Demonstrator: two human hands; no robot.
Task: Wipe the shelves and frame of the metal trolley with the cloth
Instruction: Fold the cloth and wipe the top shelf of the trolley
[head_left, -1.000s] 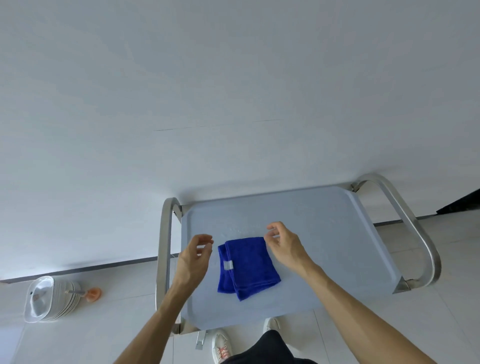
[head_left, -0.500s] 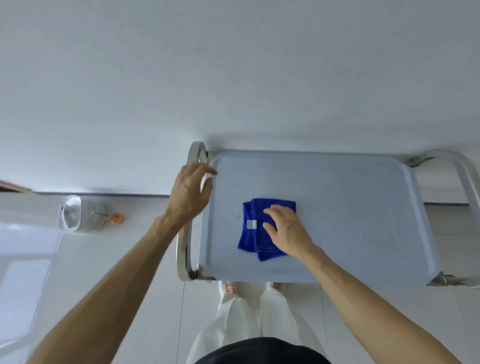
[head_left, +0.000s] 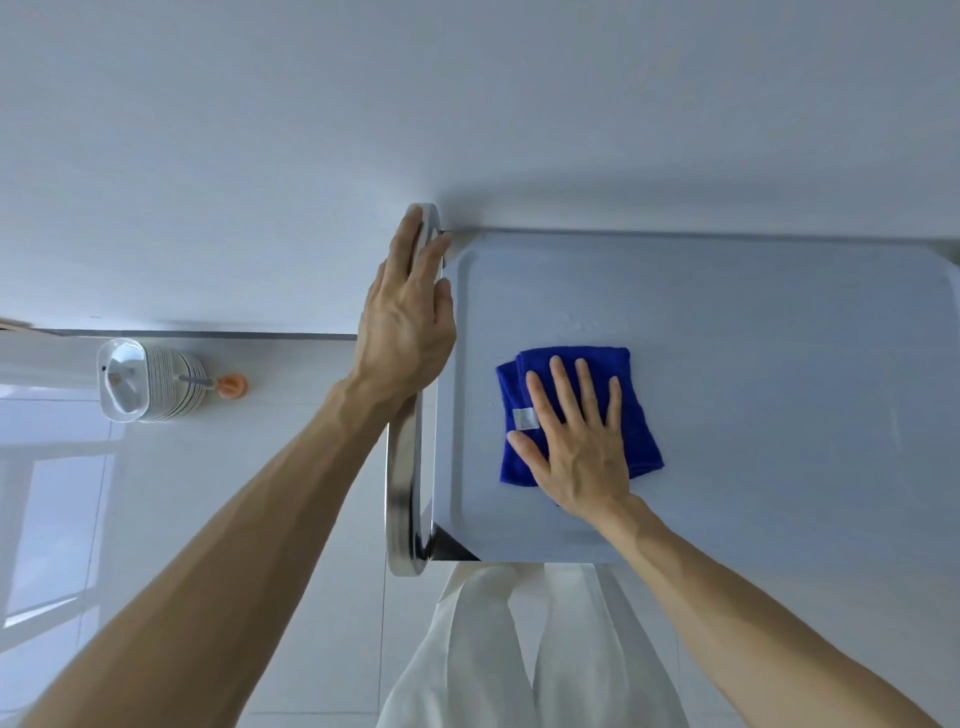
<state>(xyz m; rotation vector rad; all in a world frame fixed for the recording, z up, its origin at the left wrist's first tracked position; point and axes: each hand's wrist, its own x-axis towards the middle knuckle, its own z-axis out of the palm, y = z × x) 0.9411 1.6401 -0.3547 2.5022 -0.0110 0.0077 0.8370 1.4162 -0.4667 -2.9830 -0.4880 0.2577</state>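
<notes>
While the right hand (head_left: 576, 447) presses flat, fingers spread, on the folded blue cloth (head_left: 576, 410) toward the left of the trolley's top shelf (head_left: 753, 364), the left hand (head_left: 408, 317) lies open along the trolley's left handle rail (head_left: 405, 493). Right of the cloth, the shelf is bare up to its raised rim.

Bright, even daylight; soft shadows, wide-angle bending at edges.
</notes>
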